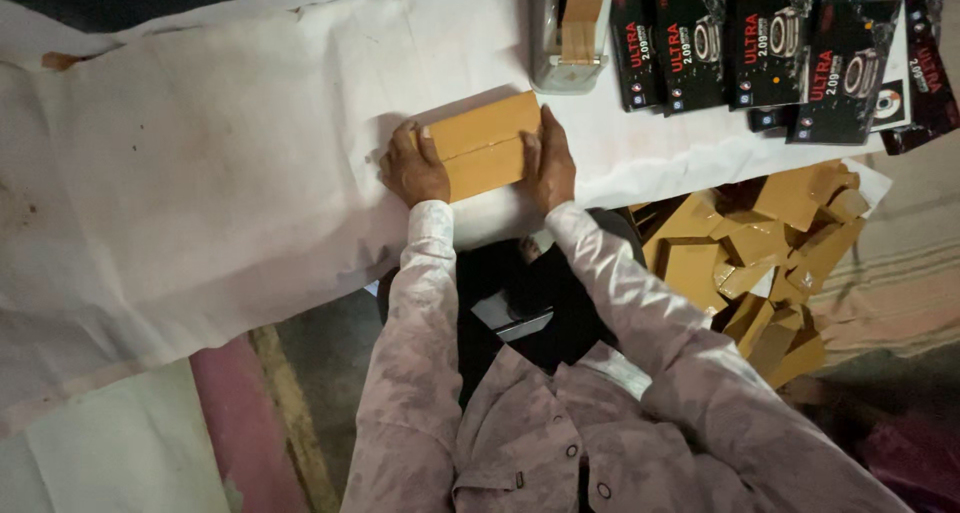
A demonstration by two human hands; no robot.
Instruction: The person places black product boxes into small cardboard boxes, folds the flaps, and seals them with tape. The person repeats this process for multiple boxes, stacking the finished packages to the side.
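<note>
The left hand [414,168] is pressing against the left end of a small brown cardboard box [483,145]. Its fingers are lying close together and curling over that end, so the hand is partly closed and touching the box. The right hand [550,163] is pressing on the right end of the same box. Its fingers are lying flat and close together along that side, pointing away from the person. The box is sitting right between the two hands, squeezed from both sides.

The box is lying flat on a white cloth [200,173] that is covering the table. Its long side is running from left to right, and it is tilting a little, with the right end sitting farther from the person than the left end. A line is running along the top of the box from end to end.

Beyond the box, a tape holder [570,33] with brown tape is standing on the cloth. To the right of it, black flat packages [770,43] are lying in a row, overlapping each other. Near the person's right side, below the table edge, a heap of brown cardboard boxes [760,263] is piling up. The person is wearing a light patterned shirt [560,433] with long sleeves.
</note>
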